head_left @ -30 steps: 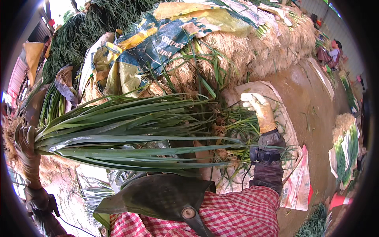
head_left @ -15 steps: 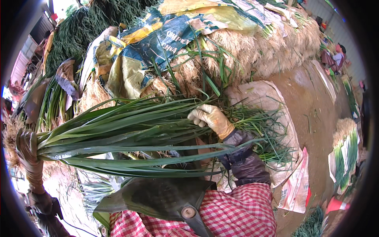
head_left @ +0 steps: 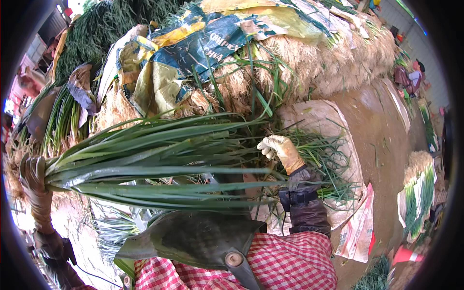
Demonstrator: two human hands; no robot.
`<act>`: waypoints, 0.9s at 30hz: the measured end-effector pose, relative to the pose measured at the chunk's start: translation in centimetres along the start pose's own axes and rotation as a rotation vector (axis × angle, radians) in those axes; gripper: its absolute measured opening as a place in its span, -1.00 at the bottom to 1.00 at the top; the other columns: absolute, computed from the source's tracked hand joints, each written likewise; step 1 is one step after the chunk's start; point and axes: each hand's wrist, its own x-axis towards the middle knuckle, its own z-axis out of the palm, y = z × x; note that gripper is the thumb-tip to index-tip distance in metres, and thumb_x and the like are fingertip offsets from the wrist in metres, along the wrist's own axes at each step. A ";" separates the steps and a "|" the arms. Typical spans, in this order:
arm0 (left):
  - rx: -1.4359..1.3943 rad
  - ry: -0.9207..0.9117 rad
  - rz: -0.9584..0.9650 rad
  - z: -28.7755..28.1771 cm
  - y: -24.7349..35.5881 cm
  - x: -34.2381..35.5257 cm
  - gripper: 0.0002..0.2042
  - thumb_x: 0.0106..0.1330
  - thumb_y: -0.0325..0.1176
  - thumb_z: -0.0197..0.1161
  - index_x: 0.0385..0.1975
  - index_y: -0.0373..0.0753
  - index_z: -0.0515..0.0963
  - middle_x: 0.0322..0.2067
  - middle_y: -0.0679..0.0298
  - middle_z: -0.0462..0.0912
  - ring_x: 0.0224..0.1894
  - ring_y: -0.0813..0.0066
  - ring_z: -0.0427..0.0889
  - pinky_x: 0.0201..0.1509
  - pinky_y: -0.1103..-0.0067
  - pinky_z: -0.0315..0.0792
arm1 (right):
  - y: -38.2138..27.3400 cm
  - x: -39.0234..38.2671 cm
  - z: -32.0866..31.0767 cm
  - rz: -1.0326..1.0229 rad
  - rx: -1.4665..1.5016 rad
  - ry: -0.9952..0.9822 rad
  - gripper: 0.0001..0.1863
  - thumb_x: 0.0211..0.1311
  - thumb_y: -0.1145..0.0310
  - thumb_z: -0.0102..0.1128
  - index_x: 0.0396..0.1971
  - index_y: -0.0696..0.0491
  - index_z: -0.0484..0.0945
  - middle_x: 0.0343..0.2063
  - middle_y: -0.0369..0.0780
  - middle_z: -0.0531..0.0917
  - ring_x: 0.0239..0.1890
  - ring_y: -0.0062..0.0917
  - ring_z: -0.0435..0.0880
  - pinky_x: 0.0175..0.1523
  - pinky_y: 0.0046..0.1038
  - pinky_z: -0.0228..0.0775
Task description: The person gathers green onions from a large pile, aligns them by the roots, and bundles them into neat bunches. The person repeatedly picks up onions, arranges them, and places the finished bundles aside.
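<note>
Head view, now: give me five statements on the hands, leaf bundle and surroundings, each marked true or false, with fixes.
1. The left hand grips the leaf bundle near its root end. True.
2. The right hand is wrapped around the middle of the leaf bundle. False: it is over by the leaf tips, fingers curled.
3. The long leaves run from the left hand toward the picture's right. True.
4. The checked cloth at the lower edge is blue and white. False: it is red and white.
5. A blue and yellow sheet covers part of the root-fringed pile. True.
</note>
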 end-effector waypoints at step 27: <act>-1.152 -0.519 -3.070 9.5 38.1 -33.8 -0.92 0.05 -0.47 0.26 -0.47 -0.31 0.59 -0.56 0.24 0.55 -0.71 0.46 0.40 -0.72 0.53 0.27 | 1.2 5.8 1.6 0.559 -0.561 0.228 -0.61 0.38 0.09 0.00 -0.17 0.15 0.53 -0.56 -0.40 0.49 -0.58 -0.71 0.38 -0.48 -0.63 0.21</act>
